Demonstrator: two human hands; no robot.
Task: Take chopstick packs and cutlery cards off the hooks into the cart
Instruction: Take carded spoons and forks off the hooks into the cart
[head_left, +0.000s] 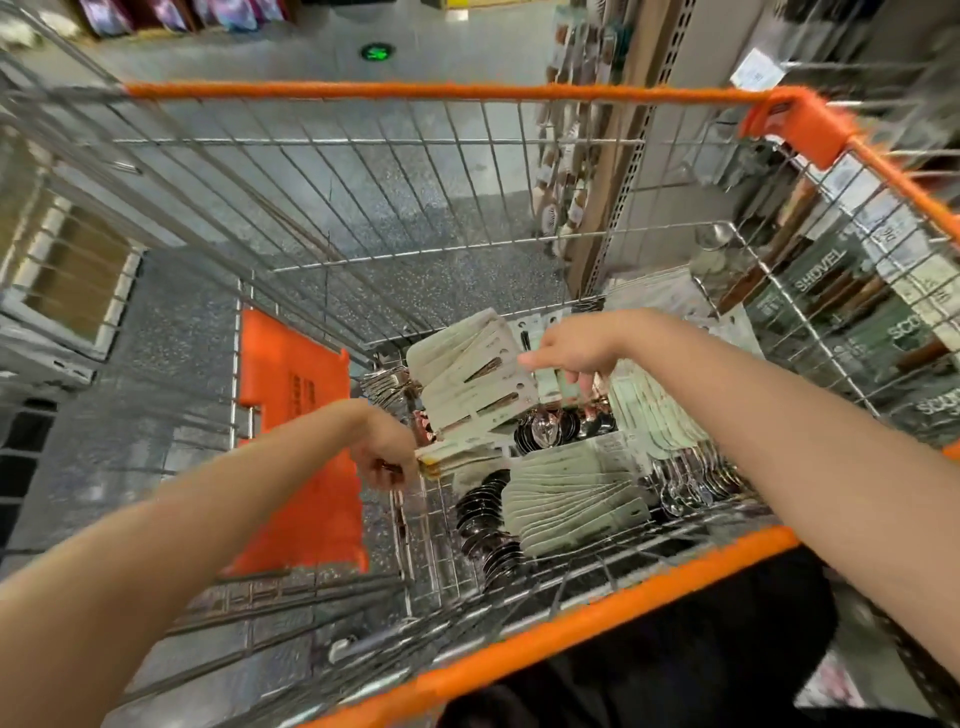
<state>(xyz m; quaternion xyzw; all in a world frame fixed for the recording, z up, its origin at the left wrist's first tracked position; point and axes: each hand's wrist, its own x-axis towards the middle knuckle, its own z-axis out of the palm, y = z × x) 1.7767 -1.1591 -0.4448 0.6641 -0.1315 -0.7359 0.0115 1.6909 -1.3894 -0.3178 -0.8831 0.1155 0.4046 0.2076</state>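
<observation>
Both my arms reach down into a wire cart with orange rims. My left hand grips the near end of a stack of pale cutlery cards that tilts up across the cart's floor. My right hand hovers over the far end of that stack, fingers curled downward, thumb pointing left; whether it pinches a card is unclear. More fanned cutlery cards lie below, with dark spoon bowls at their left and silver spoons to the right.
An orange child-seat flap hangs on the cart's left inner wall. Store racks with hooks and carded kitchen tools stand to the right. A shelving post rises beyond the cart. Speckled grey floor lies to the left.
</observation>
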